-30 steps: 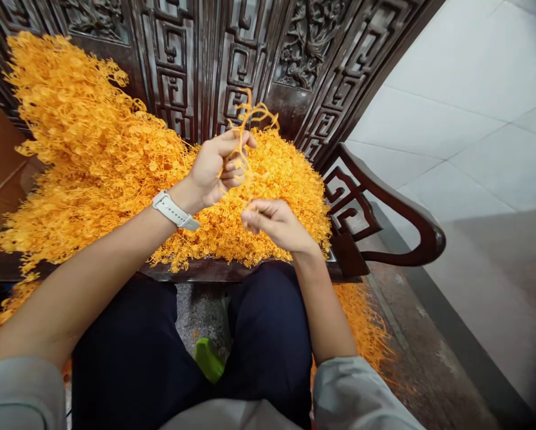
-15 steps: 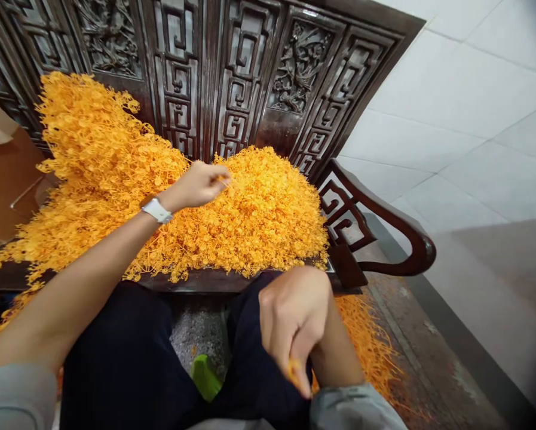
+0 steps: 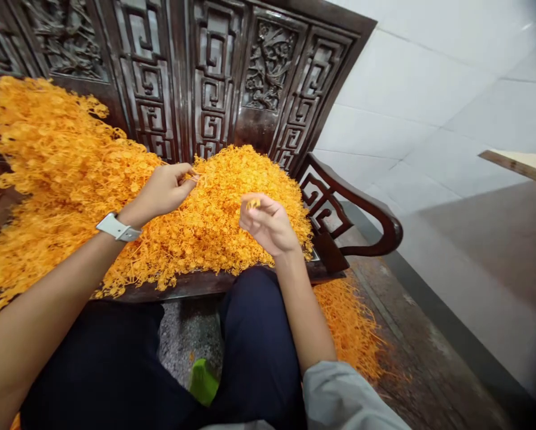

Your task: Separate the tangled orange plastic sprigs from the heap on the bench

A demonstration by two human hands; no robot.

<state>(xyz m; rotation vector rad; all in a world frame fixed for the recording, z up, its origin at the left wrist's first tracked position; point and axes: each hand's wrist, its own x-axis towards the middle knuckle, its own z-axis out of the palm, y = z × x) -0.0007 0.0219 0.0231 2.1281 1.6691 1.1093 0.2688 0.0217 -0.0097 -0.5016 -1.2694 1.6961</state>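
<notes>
A big heap of curly orange pieces covers the seat of a dark carved wooden bench. Over the middle of the heap, my left hand, with a white watch on its wrist, pinches a thin orange strand between thumb and fingers. To its right, my right hand is raised above the heap's front part, holding a small orange piece at its fingertips. The two hands are apart.
The bench's curved armrest stands at the right, beside a pale tiled wall. More orange strands lie on the floor below it. A green object shows between my knees. A brown-edged board juts in at the right.
My right hand has risen from above my knee to over the heap, and its palm side now shows. The view has shifted, with my left hand still pinching over the heap.
</notes>
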